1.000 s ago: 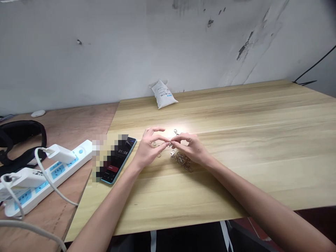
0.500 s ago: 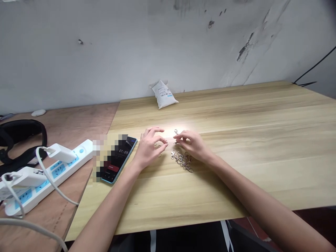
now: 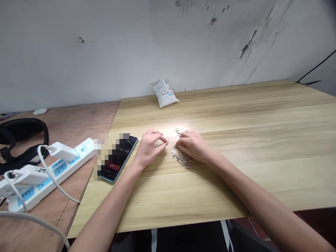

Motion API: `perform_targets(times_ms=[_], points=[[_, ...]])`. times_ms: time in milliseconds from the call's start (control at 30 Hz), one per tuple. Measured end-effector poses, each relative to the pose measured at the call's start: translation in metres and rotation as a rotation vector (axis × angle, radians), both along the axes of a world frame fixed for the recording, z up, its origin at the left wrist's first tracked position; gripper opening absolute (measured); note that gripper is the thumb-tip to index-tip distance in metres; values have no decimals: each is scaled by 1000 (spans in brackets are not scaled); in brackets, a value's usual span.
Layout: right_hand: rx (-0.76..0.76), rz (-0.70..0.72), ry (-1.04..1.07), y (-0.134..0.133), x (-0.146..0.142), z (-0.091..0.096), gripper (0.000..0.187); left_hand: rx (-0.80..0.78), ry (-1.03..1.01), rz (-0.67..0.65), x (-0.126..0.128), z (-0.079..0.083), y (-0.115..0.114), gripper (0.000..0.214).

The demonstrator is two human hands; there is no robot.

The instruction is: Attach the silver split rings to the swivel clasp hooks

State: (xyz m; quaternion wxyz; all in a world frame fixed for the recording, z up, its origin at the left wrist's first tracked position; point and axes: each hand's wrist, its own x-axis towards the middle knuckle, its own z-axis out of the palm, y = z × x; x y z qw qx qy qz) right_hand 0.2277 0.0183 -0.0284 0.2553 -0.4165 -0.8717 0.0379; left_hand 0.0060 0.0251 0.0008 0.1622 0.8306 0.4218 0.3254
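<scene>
My left hand (image 3: pixel 152 147) pinches a small metal ring (image 3: pixel 168 140) between thumb and forefinger, just above the table. Beneath its fingers lie a few loose rings (image 3: pixel 160 154), partly hidden. My right hand (image 3: pixel 193 144) is closed at the top edge of a pile of silver lobster clasps (image 3: pixel 185 162). A bit of metal shows at its fingertips, seemingly a lobster clasp, mostly covered by the fingers. Beyond that hand lies a separate clasp (image 3: pixel 177 131), apart from the pile.
A phone (image 3: pixel 119 161) showing a timer lies left of my left hand. Farther left are a power strip (image 3: pixel 60 169) with plugged chargers and a black strap (image 3: pixel 23 140) on a brown surface. A white packet (image 3: pixel 165 94) rests near the wall on the wooden table (image 3: pixel 249 140).
My right hand has moved slightly down toward me, from beside the separate clasp onto the pile's edge. My left thumb and forefinger have stayed pinched in nearly the same place.
</scene>
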Motion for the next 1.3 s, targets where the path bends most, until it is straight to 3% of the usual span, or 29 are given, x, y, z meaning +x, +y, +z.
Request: perform_targets(times_ms=[533, 800, 1300], points=[[115, -103, 93, -3, -1, 3, 13, 25, -28, 45, -1, -4, 5, 4], [225, -123, 60, -5, -2, 7, 13, 213, 153, 19, -3, -4, 5, 7], [210, -107, 24, -6, -3, 9, 14, 304, 229, 18, -1, -3, 3, 9]])
